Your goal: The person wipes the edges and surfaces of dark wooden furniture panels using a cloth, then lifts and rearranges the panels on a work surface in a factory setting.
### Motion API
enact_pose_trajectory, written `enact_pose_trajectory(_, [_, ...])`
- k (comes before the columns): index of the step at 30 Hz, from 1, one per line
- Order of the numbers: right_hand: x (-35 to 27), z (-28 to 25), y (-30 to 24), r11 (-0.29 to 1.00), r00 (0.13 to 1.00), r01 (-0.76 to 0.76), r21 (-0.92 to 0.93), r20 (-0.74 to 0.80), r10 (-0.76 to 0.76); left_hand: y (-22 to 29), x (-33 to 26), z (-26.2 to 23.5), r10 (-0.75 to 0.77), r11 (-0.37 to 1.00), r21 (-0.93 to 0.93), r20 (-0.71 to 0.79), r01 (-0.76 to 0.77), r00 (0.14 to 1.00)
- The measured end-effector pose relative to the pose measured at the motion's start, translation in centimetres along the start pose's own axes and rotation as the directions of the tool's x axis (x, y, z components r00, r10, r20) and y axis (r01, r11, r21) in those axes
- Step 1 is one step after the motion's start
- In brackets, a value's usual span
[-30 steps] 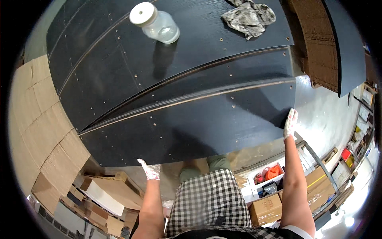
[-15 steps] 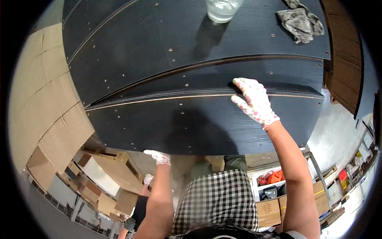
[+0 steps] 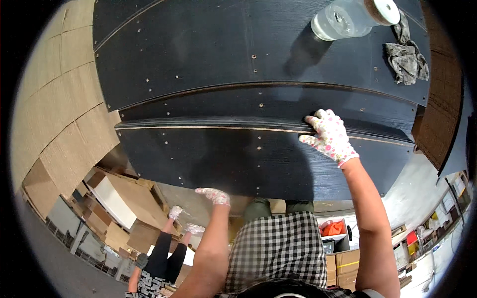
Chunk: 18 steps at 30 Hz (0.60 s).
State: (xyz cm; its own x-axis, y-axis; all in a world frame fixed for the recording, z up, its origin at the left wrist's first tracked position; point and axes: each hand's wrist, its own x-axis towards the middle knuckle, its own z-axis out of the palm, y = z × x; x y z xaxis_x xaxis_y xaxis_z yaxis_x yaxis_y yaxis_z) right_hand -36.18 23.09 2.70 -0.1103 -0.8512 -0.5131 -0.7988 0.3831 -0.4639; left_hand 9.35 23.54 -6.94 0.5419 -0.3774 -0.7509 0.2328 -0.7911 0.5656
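A long dark wood-grain panel (image 3: 223,159) with small drilled holes lies across in front of me. My right hand (image 3: 329,136), in a white glove with a floral print, is closed over its far edge, thumb on the top face and fingers reaching past the edge. At its near edge, left of my middle, my left hand (image 3: 214,195) wears a matching glove. The thumb side shows along that edge; the other fingers are mostly hidden. Behind this panel, a strip of another dark panel (image 3: 213,101) shows below a further dark panel (image 3: 208,49).
A clear lidded jar (image 3: 343,22) with liquid and a crumpled grey cloth (image 3: 407,62) rest on the far panel. Cardboard sheets (image 3: 69,79) flank the left. Another person (image 3: 166,256) stands at lower left. A bin (image 3: 338,238) with orange items is lower right.
The gap beyond the near panel, wedge-shaped before, now runs more evenly across. My right hand has closed onto the far edge. The view has shifted, bringing more of the jar and the other person in.
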Motion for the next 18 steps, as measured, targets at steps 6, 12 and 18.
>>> enact_pose_trajectory(6, [-1.0,-0.1,0.9,0.981,0.923,0.152,0.120,-0.371,-0.098,3.0,-2.3,0.7,-0.117,0.990,-0.101,-0.211,0.097,0.970])
enact_pose_trajectory(12, [0.7,-13.5,11.7,0.973,0.455,-0.200,-0.117,-0.891,-0.014,2.6,2.1,-2.9,-0.013,1.000,-0.006,-0.341,0.012,0.940])
enact_pose_trajectory(18, [2.6,-15.6,21.6,0.945,0.730,-0.326,-0.024,-0.642,0.235,1.5,2.4,-0.5,-0.029,0.999,-0.050,-0.200,0.019,0.979])
